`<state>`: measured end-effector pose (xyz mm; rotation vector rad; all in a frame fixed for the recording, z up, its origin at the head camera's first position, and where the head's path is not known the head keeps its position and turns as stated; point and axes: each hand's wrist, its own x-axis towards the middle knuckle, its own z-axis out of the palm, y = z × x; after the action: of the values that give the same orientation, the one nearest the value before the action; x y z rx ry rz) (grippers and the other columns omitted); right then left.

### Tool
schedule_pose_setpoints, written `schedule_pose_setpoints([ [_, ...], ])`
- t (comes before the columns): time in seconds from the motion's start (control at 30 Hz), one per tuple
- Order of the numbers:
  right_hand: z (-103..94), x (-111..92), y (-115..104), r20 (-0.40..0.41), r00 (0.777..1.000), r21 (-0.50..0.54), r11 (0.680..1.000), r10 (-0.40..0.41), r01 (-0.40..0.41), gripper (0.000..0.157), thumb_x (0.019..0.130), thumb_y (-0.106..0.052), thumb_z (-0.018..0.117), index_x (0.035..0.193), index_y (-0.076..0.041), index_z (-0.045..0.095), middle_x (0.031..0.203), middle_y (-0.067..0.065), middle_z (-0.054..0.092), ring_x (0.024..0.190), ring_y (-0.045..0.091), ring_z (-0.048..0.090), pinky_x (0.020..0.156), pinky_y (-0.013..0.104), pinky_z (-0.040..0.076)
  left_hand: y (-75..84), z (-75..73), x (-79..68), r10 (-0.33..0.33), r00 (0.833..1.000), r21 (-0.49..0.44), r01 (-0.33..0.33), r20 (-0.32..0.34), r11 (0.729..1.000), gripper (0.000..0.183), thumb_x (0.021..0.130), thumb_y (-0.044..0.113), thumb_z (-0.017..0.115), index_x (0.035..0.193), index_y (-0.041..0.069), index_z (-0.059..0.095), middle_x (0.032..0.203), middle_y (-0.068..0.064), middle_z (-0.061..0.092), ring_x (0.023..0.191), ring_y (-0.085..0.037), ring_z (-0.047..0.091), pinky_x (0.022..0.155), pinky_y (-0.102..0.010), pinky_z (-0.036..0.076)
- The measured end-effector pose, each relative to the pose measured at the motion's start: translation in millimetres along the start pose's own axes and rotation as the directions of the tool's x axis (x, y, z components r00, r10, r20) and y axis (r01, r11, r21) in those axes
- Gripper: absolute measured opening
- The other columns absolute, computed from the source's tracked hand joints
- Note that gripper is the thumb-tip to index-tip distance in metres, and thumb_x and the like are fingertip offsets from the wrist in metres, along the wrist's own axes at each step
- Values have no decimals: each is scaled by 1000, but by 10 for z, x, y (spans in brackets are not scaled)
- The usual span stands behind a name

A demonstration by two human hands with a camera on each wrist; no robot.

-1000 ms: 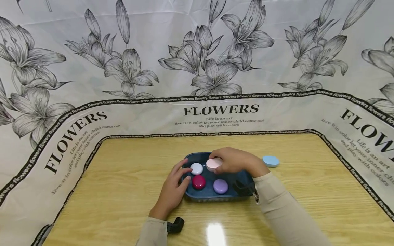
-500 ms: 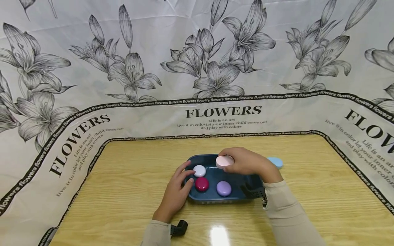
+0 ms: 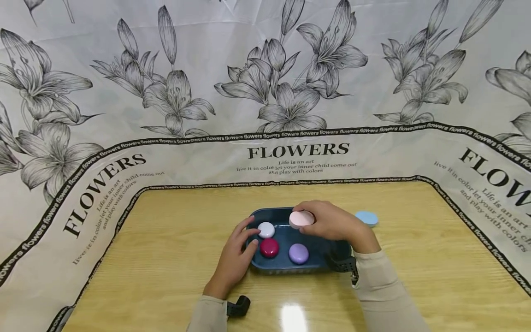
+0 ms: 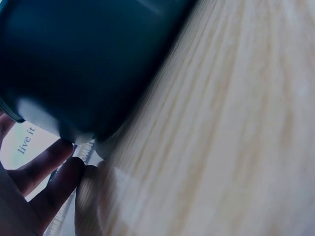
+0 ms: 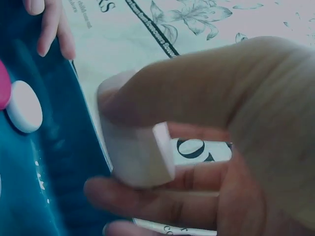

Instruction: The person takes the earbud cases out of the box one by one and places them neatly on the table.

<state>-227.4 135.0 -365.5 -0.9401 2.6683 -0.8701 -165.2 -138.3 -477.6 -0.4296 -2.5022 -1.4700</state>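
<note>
My left hand (image 3: 231,259) is at the left end of a dark blue rectangular tray with rounded corners (image 3: 317,256), its fingers loosely spread, touching the rim and gripping nothing. Just inside that end sits a glossy white round disc (image 3: 266,230), with a glossy crimson round disc (image 3: 269,248) just beside it on my side. Further right, near the tray's front wall, lies a glossy lilac round disc (image 3: 298,253), apart from the other two.

Over the tray's far part is a pale pink oval block (image 3: 301,220), which I hold in my right hand (image 3: 333,224), thumb on the near side and fingers on the far side. It lies left of my palm, its long axis running roughly left to right, well apart from my left hand. I can't judge its height above the tray floor.

Rightmost, outside the tray on the pale wooden table (image 3: 415,235), a light blue oval block (image 3: 367,218) lies just beyond my right wrist, much nearer that hand.
</note>
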Motion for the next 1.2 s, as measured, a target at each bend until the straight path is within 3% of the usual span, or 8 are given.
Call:
schedule_pose_setpoints([
  [0.13,76,-52,19,-30,999,50,999,-14,15,39,89,-19,75,126,-13,65,106,-4,65,92,15,59,83,37,50,2,12,-53,-31,999,9,31,22,999,25,102,17,58,125,15,68,155,17,37,145,-14,33,115,-52,31],
  [0.33,107,-93,34,-90,996,98,995,-8,17,39,89,-17,76,127,-16,64,105,-4,64,89,15,59,80,34,51,-14,3,-50,-27,999,27,26,35,999,27,103,20,56,126,15,67,155,18,36,144,-13,33,115,-51,31],
  [0.63,55,-97,116,-157,988,75,997,3,9,47,88,-14,77,132,-6,62,113,5,65,84,16,58,73,33,51,-7,-24,-44,-17,1000,5,17,12,1000,27,102,19,57,126,15,67,155,16,37,145,-14,32,115,-51,31],
  [0.8,14,-133,139,-166,986,95,996,20,-4,50,88,-14,78,134,-6,61,108,4,64,79,17,56,70,32,50,-6,-13,-27,15,1000,3,-15,6,1000,27,102,18,57,126,13,67,156,12,38,145,-17,33,114,-53,31],
  [0.97,5,-178,147,-155,988,103,995,29,-13,52,89,-14,76,137,-6,59,103,3,63,76,16,54,66,31,49,-23,11,-35,1,1000,11,-1,17,1000,26,101,17,57,125,15,67,155,14,38,145,-15,32,115,-51,30],
  [1.2,-57,-164,165,-160,986,136,991,35,-13,46,88,-9,75,132,-8,61,107,5,63,76,18,55,67,34,49,-27,25,-26,-8,1000,8,8,-1,1000,26,102,20,56,126,16,67,155,16,37,145,-13,32,115,-51,31],
])
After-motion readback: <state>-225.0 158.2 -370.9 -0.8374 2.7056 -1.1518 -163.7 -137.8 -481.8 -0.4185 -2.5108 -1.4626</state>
